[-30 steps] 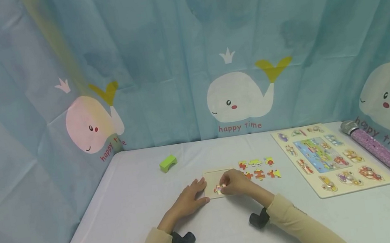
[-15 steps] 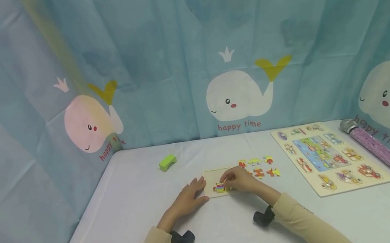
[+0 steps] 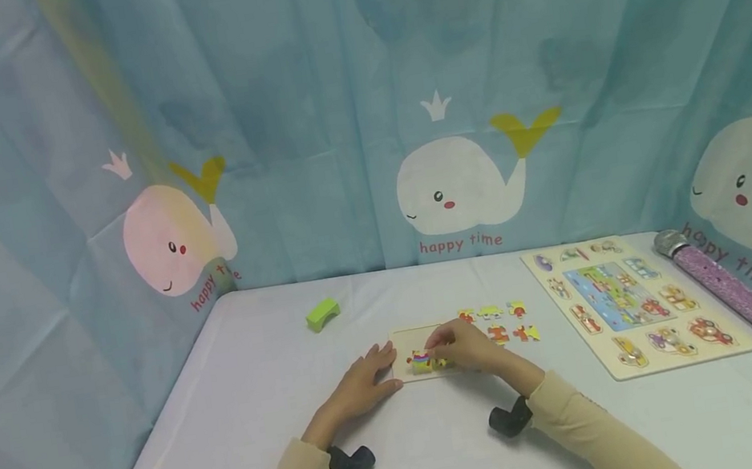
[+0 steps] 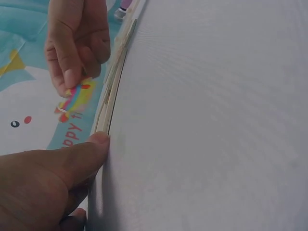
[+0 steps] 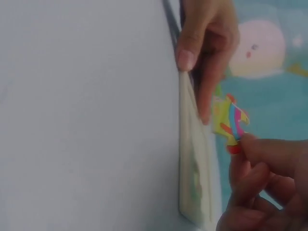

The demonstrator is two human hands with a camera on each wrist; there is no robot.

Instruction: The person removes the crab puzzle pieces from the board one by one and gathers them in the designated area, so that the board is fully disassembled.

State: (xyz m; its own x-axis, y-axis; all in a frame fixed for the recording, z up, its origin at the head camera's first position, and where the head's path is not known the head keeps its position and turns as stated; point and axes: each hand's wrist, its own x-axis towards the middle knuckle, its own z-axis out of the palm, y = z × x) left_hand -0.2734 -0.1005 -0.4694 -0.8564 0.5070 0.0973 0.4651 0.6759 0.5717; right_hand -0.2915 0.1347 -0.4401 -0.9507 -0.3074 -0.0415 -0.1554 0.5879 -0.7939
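Observation:
My right hand (image 3: pixel 461 346) pinches a jigsaw piece (image 5: pixel 234 120), yellow with pink and blue stripes and red knobs, between thumb and fingers. The piece is held above a pale wooden puzzle tray (image 3: pixel 406 339). Against the tray's left edge rests my left hand (image 3: pixel 363 380), its fingers extended. In the left wrist view its thumb (image 4: pixel 84 161) touches the tray's near corner. A yellowish patch, partly hidden by the right hand, shows low in the tray. Several loose red and yellow jigsaw pieces (image 3: pixel 499 334) lie in two rows right of the tray.
A green arched block (image 3: pixel 323 314) lies at the back left of the white table (image 3: pixel 281 378). On the right are a large wooden picture puzzle board (image 3: pixel 693 356) and a microphone with a purple glittery handle (image 3: pixel 726 284). A blue whale-print curtain (image 3: pixel 300 116) hangs behind.
The right hand has moved slightly right. The piece it pinches has turned, so its striped, coloured face now shows more. My left hand has stayed at the tray's edge.

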